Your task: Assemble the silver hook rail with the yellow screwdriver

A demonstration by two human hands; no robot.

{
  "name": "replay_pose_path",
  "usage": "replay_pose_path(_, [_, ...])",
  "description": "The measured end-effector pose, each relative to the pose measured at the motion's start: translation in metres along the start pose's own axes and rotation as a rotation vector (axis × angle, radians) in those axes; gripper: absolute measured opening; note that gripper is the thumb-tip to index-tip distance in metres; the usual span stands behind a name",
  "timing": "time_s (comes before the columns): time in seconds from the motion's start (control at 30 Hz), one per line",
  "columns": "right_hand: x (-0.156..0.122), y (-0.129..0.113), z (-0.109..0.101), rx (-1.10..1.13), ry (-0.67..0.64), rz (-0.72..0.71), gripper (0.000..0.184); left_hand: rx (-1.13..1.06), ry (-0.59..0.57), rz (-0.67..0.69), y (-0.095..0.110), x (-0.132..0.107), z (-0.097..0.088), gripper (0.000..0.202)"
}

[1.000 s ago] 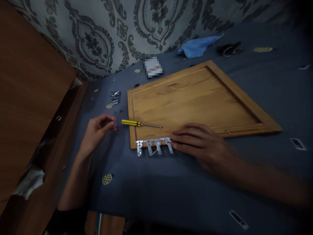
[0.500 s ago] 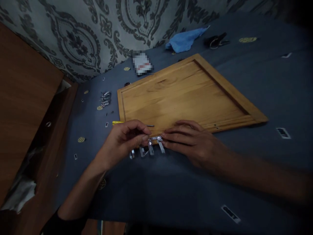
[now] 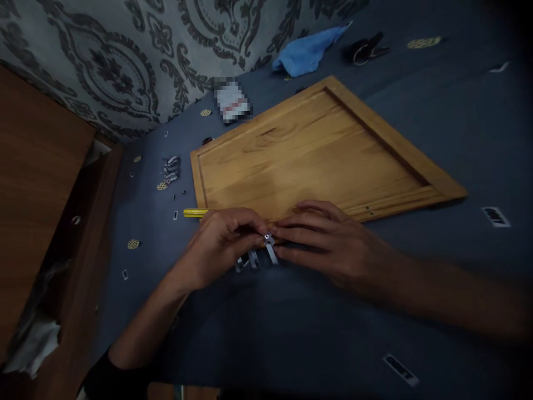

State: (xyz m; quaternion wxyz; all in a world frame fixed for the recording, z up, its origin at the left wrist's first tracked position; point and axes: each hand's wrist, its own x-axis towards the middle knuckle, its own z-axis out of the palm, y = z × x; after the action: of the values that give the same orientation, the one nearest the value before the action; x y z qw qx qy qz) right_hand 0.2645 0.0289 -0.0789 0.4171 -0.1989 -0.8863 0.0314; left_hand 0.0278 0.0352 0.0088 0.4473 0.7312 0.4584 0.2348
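A framed wooden panel (image 3: 291, 161) lies in front of me. Metal hinge-like brackets (image 3: 271, 253) sit at its near edge, partly covered by my fingers. My left hand (image 3: 222, 241) is closed, thumb and fingertips pinched together at the top of the rightmost bracket; anything between them is hidden. My right hand (image 3: 328, 239) lies with fingers stretched along the panel edge, fingertips touching beside that bracket. The yellow handle of a screwdriver (image 3: 195, 213) juts out behind my left hand, which covers its shaft; whether the hand holds it I cannot tell.
More metal hinge parts (image 3: 170, 169) and small dark screws (image 3: 179, 194) lie left of the panel on the dark blue cloth (image 3: 291, 328). Behind it are a blurred-out pack (image 3: 233, 103), a blue rag (image 3: 308, 53) and a black object with a ring (image 3: 365, 50). A patterned wall (image 3: 108, 61) rises behind.
My left hand has shifted right along the panel edge, from one bracket screw to the rightmost, closer to my right fingertips. The screwdriver shaft is now covered. The view has shifted slightly.
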Motion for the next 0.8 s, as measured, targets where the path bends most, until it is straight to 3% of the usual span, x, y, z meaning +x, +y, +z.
replay_pose_path(0.17, [-0.0004,0.0002,-0.0004,-0.037,-0.021,-0.022,0.030,0.088,0.003,0.084,-0.0022,0.0027,-0.0006,0.010])
replay_pose_path(0.47, [0.0006,-0.0022,0.0016,-0.059,0.008,-0.007,0.024,0.164,-0.040,0.042,0.0042,0.0027,-0.0012,0.009])
replay_pose_path(0.63, [0.0032,-0.0030,-0.0009,-0.056,-0.004,-0.012,0.030,0.220,-0.047,0.064,0.0062,0.0042,-0.0029,0.011])
replay_pose_path(0.8, [0.0030,-0.0022,-0.0027,-0.053,-0.020,-0.005,0.030,0.162,-0.051,0.093,0.0034,0.0043,-0.0021,0.012])
